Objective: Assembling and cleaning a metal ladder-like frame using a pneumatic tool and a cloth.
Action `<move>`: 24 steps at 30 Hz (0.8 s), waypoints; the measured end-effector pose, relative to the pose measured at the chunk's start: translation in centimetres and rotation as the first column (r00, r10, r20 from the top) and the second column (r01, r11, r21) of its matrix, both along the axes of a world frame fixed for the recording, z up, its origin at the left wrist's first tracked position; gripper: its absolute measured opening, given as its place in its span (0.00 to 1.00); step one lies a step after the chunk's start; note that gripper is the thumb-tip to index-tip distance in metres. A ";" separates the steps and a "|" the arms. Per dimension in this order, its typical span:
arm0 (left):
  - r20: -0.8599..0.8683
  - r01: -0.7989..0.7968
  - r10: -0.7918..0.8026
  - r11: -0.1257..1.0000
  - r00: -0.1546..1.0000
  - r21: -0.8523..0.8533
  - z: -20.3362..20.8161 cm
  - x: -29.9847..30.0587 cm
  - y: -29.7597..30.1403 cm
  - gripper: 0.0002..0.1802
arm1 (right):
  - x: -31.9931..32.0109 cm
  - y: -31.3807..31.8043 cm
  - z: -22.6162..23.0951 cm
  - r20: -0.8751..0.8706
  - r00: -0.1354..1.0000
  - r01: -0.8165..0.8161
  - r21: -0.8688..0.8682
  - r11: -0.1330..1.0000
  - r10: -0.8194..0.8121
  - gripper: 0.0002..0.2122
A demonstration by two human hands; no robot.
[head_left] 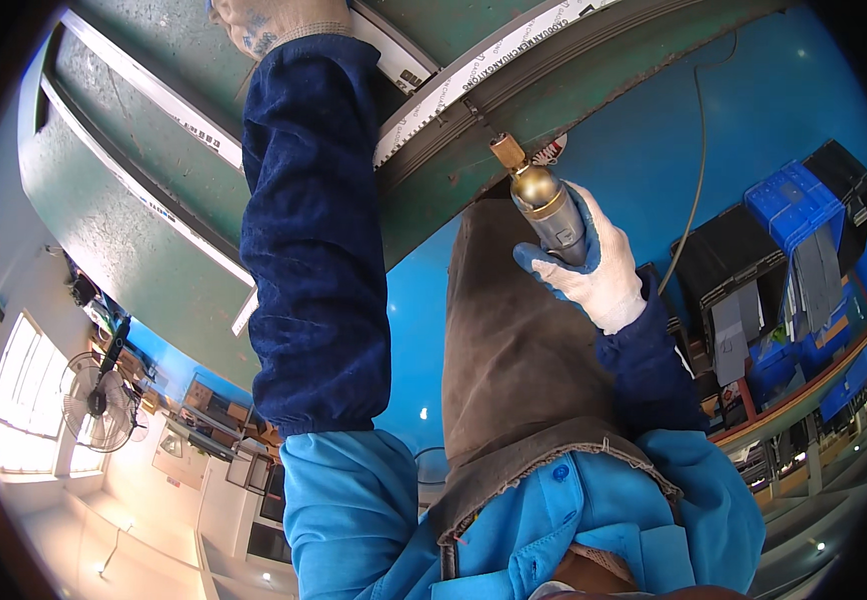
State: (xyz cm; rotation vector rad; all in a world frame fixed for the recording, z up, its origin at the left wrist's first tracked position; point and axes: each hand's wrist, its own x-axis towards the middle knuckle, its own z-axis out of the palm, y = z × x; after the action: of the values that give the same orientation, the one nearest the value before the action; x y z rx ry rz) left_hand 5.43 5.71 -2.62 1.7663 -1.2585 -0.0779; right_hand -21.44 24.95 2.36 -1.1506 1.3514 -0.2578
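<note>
My right hand (pixel 604 270), in a white glove with blue-coated fingers, is closed around a silver and brass-coloured air drill (pixel 554 215). The drill's thin bit points up and left toward the side of a long metal profile (pixel 494 75) with printed white film. Whether the bit touches the profile I cannot tell. At the top edge, my left hand (pixel 279 18) wears a pale glove and is over the green worktable (pixel 169 165), left of a shorter profile piece (pixel 394 50). The picture's edge cuts off its fingers, and what they hold or touch is hidden.
More filmed profiles (pixel 154 95) lie across the table to the left. A thin hose (pixel 699 150) runs over the blue floor at the right. Black and blue crates (pixel 794 200) stand on a bench there. A fan (pixel 99 400) stands at far left.
</note>
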 end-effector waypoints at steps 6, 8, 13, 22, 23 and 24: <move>-0.039 0.003 -0.003 1.000 0.999 0.006 0.0 0.2 -0.2 0.25 | -0.4 0.2 1.4 -0.028 0.999 -0.042 0.060 0.997 0.044 0.34; 0.009 -0.013 0.013 1.000 1.000 0.015 0.0 0.3 -0.1 0.25 | -0.1 0.1 1.5 -0.042 0.997 -0.059 0.133 0.989 0.065 0.35; -0.040 -0.001 0.000 1.000 0.999 -0.014 -0.3 0.3 0.0 0.24 | -0.2 0.4 0.3 0.062 0.997 -0.044 -0.003 0.999 0.044 0.37; -0.021 -0.004 0.003 0.999 1.000 -0.040 0.3 1.3 0.3 0.25 | 0.5 0.7 0.6 0.181 0.983 -0.001 0.233 0.972 -0.042 0.37; -0.038 0.014 -0.016 0.999 0.999 -0.038 -0.3 0.8 0.1 0.25 | 0.2 0.4 0.6 0.162 0.985 0.011 0.235 0.972 -0.050 0.37; -0.056 0.020 -0.022 0.999 0.998 -0.037 -0.7 0.4 0.0 0.25 | -0.2 0.1 0.6 0.193 0.977 0.030 0.311 0.950 -0.094 0.37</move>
State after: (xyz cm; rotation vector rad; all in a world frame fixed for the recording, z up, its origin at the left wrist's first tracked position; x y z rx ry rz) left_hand 5.78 5.67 -3.35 1.7087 -1.2312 -0.1155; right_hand -21.68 25.01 2.97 -0.7991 1.1965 -0.1982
